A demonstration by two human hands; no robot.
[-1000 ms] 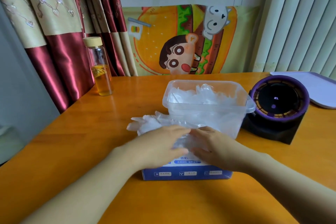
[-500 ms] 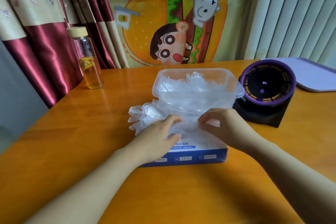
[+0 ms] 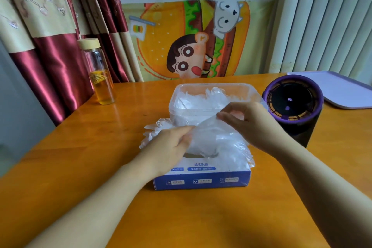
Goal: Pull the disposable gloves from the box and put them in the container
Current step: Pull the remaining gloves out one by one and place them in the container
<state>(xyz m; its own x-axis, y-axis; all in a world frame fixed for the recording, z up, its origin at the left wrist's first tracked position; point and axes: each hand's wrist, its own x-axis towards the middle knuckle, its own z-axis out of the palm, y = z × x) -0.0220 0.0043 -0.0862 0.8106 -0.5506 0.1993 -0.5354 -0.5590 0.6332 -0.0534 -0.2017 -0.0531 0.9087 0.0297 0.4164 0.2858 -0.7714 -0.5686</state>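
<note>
R hand (image 3: 248, 125) + glove (image 3: 211, 137) now higher over box (image 3: 201, 182), L hand (image 3: 169, 148) alongside

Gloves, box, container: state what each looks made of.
Gloves: thin plastic film, probably polyethylene; translucent, crinkled, slightly glossy.
Box: likely printed cardboard; blue and white faces, folded straight edges, dull finish.
Container: rigid clear plastic; see-through walls, moulded rim, smooth sheen.

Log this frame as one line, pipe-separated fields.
step: pull glove from box | left grip: holds glove over box | right grip: pinches glove top | container: partly filled, behind box
</note>
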